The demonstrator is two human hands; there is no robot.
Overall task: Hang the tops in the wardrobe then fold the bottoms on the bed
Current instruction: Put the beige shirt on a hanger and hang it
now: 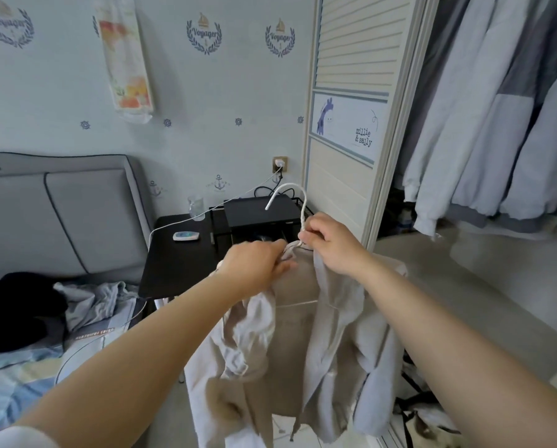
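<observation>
A beige hooded top [303, 344] hangs in front of me on a white hanger [295, 197], its hook pointing up. My right hand [330, 244] grips the hanger's neck just below the hook. My left hand [257, 263] pinches the top's collar at the left shoulder. The open wardrobe [400, 124] stands to the right, with several grey and light blue jackets [497, 124] hanging inside. On the bed [18, 367] at the left lie a black garment [15, 305] and a grey crumpled garment [93, 299].
A black bedside table [173, 253] stands behind the top, with a black box [259, 210], a glass [195, 206], a small remote and a white charging cable. The louvred wardrobe door [351, 92] is slid left. Bags lie on the floor at lower right.
</observation>
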